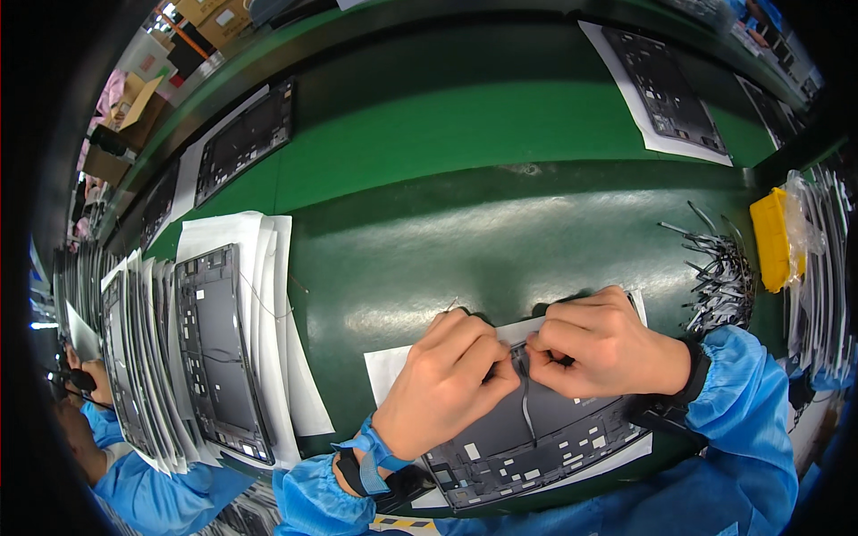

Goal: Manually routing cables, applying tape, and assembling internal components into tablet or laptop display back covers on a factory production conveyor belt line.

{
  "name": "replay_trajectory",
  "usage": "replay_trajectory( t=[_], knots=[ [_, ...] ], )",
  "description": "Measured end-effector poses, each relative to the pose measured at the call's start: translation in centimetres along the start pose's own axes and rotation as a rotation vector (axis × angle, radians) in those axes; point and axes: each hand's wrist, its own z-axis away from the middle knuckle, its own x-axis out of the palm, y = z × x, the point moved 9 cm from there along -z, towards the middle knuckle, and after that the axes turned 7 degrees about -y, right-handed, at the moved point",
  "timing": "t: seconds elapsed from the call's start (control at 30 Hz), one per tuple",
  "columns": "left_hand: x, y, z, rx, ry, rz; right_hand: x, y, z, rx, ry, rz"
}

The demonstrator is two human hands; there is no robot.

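In front of me a dark tablet housing (509,456) lies on white paper, with small white pads and metal parts along its near edge. A grey flat cable (526,406) runs down the middle of the housing from between my fingertips. My left hand (447,380) is closed in a pinch at the cable's upper end. From the other side my right hand (608,348) pinches at the same spot, its fingertips almost meeting the left ones. The exact contact is hidden by my curled fingers. Both wrists wear dark bands; the left has a blue strap too.
Stacked tablet housings (219,348) interleaved with paper stand at left, beside a co-worker's blue sleeve (161,491). A bundle of flat cables (719,277) lies at right, near a yellow bin (776,237) and another stack (822,277). More housings (666,89) rest on the green belt (429,134) beyond.
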Motion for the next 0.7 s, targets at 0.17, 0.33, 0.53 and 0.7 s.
replay_trajectory(
  t=[0.17, 0.33, 0.53, 0.7],
  knots=[
    [0.1, 0.1, 0.0, -0.002, -0.009, 0.001, 0.1, 0.1, -0.3, -0.002, -0.01, 0.045],
    [0.6, 0.5, -0.2, -0.011, -0.039, -0.036, 0.0, 0.0, -0.2, 0.006, -0.027, 0.078],
    [-1.8, 1.5, -0.1, -0.037, 0.065, -0.271, -1.8, 0.3, 0.7, 0.094, -0.002, -0.249],
    [-7.7, 2.8, 10.5, -1.032, -0.134, -0.601, -2.7, 3.1, 8.1, 0.661, 0.001, -0.992]
  ],
)
